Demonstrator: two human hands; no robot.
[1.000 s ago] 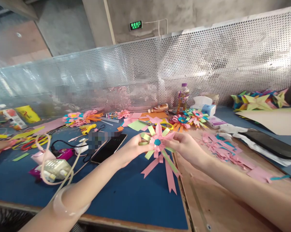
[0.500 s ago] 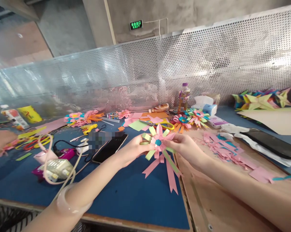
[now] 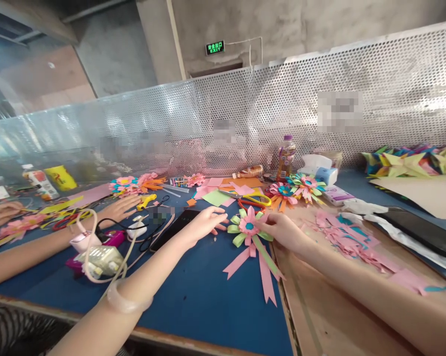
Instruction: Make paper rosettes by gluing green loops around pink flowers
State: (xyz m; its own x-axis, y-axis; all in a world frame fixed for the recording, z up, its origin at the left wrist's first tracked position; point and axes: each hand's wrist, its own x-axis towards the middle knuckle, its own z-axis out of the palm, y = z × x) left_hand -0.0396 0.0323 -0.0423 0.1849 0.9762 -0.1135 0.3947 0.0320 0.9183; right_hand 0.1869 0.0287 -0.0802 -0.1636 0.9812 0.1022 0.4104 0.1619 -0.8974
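A pink and light-green paper flower [image 3: 245, 228] with a blue centre and pink ribbon tails is held over the blue tabletop by my right hand [image 3: 282, 230], whose fingers pinch its right side. To its left, my left hand [image 3: 207, 222] is apart from the flower with its fingers spread and nothing in them. Close behind that hand lies a black phone [image 3: 174, 228]. Beyond the flower are yellow-handled scissors [image 3: 259, 199] and another pair with red handles, near coloured paper sheets [image 3: 216, 198].
A co-worker's arms [image 3: 60, 247] reach in from the left, by a pink paper flower [image 3: 21, 226]. Cables and a clear-topped plug strip [image 3: 103, 259] lie nearer. Finished paper flowers [image 3: 306, 188], a juice bottle [image 3: 286, 155] and tissues [image 3: 325, 173] stand behind. Pink scraps [image 3: 347, 242] cover the right side.
My left hand has let go of the flower and moved slightly away, its fingers opening. My right hand still holds the flower. The co-worker's hands have come further into view at left.
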